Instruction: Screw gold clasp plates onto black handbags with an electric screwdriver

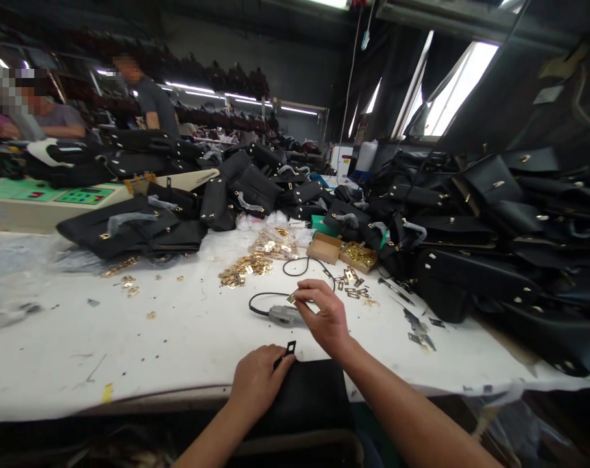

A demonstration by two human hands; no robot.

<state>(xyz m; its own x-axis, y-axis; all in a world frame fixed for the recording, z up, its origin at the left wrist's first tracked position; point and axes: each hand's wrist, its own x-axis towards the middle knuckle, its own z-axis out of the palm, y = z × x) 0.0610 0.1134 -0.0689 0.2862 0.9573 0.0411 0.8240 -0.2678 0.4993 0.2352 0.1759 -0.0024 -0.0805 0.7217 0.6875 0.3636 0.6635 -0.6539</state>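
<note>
My left hand [260,377] is closed at the edge of a black bag [314,393] at the table's front. Between its thumb and fingers stands a small black tab [290,347] with a rectangular hole. My right hand [327,318] is raised above the table, pinching a small gold-coloured metal plate [291,298] between thumb and fingertips. Behind and partly under that hand lies a grey corded tool [282,315], its far end hidden. Loose gold plates [246,268] are heaped farther back on the white table [188,344].
Small cardboard boxes [324,248] stand at mid-table, one holding brass-coloured pieces [358,255]. Black bags [475,279] pile up on the right; more bags [134,224] lie left and behind. A machine with a green panel [56,194] is at left. Co-workers [156,97] are beyond it.
</note>
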